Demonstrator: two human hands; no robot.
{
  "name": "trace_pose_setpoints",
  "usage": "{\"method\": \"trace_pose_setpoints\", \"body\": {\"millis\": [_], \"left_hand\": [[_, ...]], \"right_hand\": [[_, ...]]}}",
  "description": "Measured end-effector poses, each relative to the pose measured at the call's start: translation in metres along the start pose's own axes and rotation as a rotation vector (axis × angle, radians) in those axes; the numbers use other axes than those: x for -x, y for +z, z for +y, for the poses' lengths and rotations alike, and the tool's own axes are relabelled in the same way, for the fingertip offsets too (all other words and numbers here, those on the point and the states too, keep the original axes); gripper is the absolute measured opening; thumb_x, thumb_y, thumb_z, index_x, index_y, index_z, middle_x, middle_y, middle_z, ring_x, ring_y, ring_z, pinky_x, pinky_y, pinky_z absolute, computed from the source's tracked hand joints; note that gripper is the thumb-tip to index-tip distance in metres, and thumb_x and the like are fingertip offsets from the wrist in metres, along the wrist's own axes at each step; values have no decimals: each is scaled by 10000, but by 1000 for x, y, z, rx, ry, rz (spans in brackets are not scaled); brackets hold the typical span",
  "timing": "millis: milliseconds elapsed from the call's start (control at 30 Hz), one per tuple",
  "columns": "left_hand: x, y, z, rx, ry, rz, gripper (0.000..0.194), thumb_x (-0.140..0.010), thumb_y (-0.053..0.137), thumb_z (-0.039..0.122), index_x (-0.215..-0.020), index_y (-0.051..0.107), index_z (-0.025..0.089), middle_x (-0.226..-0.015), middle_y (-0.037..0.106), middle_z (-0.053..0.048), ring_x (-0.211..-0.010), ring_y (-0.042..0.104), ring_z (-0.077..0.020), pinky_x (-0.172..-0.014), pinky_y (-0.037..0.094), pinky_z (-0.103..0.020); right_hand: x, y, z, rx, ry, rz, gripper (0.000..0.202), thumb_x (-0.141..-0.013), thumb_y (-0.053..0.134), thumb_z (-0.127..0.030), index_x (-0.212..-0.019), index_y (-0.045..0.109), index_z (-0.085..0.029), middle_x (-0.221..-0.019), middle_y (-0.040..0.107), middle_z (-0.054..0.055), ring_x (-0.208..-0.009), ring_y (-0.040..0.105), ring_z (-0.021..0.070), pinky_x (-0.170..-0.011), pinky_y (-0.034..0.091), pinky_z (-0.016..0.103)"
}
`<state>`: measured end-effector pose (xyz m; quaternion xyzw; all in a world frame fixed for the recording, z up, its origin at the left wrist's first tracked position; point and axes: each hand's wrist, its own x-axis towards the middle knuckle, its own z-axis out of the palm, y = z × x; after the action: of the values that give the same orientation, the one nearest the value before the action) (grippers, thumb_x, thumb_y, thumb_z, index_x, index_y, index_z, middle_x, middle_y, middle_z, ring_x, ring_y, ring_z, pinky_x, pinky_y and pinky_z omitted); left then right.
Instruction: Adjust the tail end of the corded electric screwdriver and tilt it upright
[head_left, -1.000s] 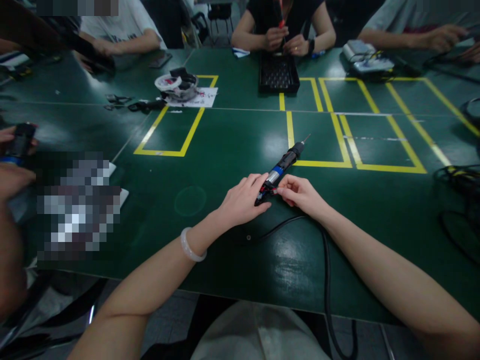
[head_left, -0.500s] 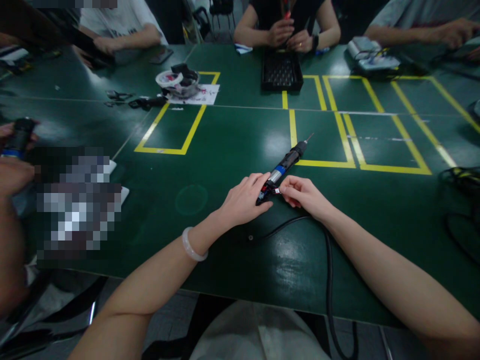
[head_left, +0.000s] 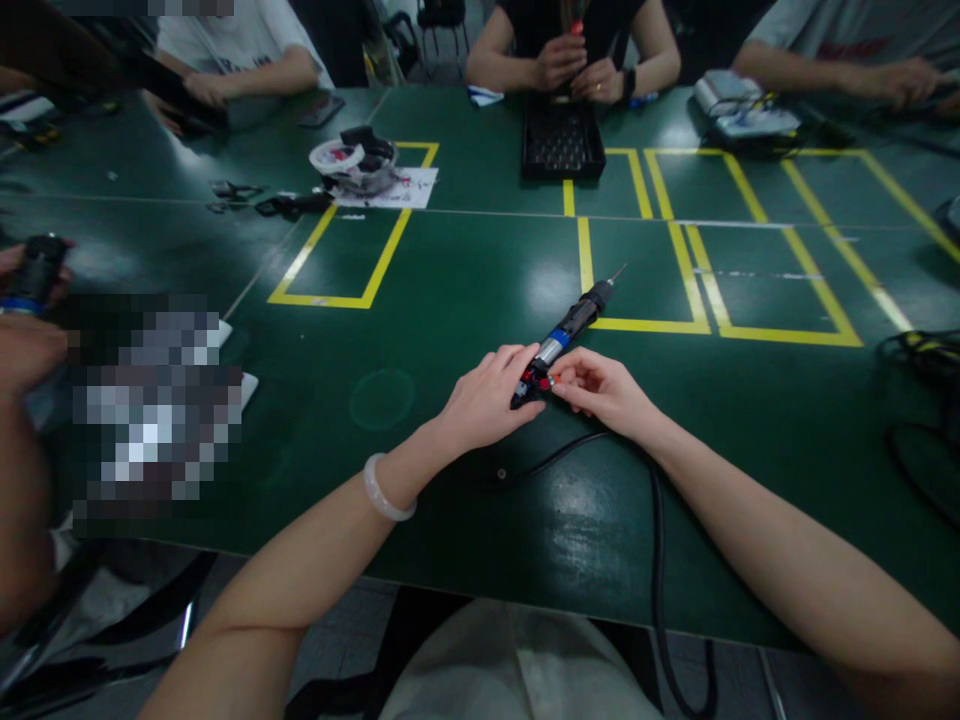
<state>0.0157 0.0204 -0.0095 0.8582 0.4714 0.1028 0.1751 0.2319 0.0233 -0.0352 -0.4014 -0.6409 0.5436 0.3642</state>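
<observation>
two hands: the left [head_left: 491, 395] clamped on one electric screwdriver [head_left: 556, 342], the right [head_left: 600, 388] pinching one small orange-red part [head_left: 553, 380]

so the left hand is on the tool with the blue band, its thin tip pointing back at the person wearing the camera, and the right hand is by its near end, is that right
Not quite: the head view shows the tool's thin tip pointing away, toward the table's far side. The left hand and right hand are as you say.
</observation>
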Motion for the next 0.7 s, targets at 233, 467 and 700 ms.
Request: {"method": "trace_pose_setpoints", "body": {"millis": [233, 467, 700], "left_hand": [[0, -1, 0, 4, 0, -7, 699, -933, 591, 415, -1547, 345, 190, -1507, 467, -127, -1309, 519, -288, -1050, 494, -418], [0, 1, 0, 5, 16, 5, 689, -931, 598, 398, -1538, 346, 191, -1506, 464, -126, -1316, 514, -282, -1076, 478, -417], [0, 1, 3, -57, 5, 12, 719, -921, 625, 456, -1535, 344, 206, -1484, 475, -122, -1279, 542, -282, -1021, 508, -400]], "right_hand": [[6, -1, -2, 570, -314, -70, 63, -954, 573, -232, -963, 631, -210, -806, 601, 17, -659, 534, 141, -633, 423, 270], [10, -1, -4, 807, -436, -99, 121, -968, 543, -236, -975, 661, -213, -916, 668, 65, -758, 610, 171, -650, 428, 264], [10, 0, -9, 735, -432, -81, 204, -978, 509, -256, -839, 649, -203, -752, 595, 32, -634, 541, 142, -594, 396, 262]]}}
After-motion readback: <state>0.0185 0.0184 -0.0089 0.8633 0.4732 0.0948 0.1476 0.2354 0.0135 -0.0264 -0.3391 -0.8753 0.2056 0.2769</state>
